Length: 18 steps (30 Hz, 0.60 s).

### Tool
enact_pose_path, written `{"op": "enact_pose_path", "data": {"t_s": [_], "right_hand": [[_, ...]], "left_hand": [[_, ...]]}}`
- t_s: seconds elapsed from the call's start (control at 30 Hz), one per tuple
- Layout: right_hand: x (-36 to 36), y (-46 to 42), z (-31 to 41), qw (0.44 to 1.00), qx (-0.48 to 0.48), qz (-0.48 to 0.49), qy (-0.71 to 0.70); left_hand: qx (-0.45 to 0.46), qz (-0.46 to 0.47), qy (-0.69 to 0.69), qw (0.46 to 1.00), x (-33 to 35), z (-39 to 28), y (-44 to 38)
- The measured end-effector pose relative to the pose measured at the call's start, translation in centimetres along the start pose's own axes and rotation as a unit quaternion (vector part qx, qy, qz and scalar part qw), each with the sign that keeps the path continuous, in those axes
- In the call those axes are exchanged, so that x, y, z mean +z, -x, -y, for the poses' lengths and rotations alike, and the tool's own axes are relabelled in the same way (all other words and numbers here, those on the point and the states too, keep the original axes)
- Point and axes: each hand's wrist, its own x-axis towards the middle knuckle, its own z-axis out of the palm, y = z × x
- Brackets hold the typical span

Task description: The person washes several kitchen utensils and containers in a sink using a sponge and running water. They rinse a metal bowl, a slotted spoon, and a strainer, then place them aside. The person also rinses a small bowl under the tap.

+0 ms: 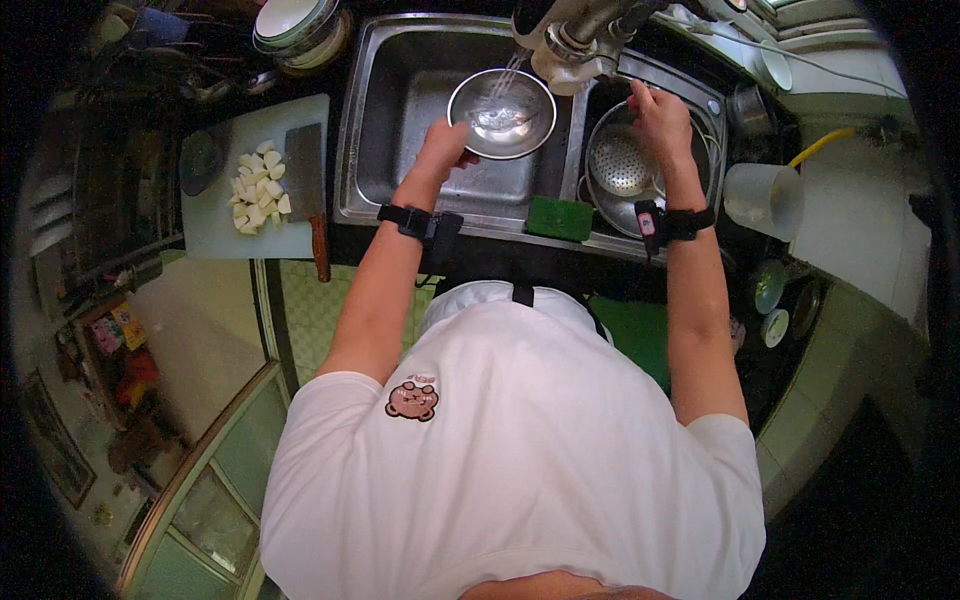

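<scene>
My left hand [445,145] grips the near-left rim of a stainless steel bowl [517,139], holding it over the left basin of a double sink [401,169]. A stream of water [510,75] falls from the faucet [566,56] into the bowl, and water shows in it. Up at the right, my right hand [666,124] has its fingers closed at the faucet's lever [619,77]; the fingers partly hide the lever. Below that hand, a perforated metal strainer [621,161] lies in a metal pan [619,206] in the right basin.
A green scouring sponge [559,218] rests on the sink's front rim. To the left, a cutting board [214,225] carries pale cut chunks [259,187] and a cleaver [304,169]. Stacked bowls [292,30] stand behind. A translucent plastic jug [761,199] is at the right.
</scene>
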Motion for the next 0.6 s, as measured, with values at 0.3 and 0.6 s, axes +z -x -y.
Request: {"op": "enact_pose_path", "data": {"t_s": [0.3,0.6], "right_hand": [[-0.7,-3.5,-0.2,0.993,0.014,0.050,-0.107],[4.3,6.6,3.8,0.950,-0.261,0.074,0.155]], "left_hand": [[0.302,-0.259,-0.518,0.757,-0.9,-2.8,4.1],[0.480,-0.277,-0.497,0.668,-0.8,-3.5,5.9]]}}
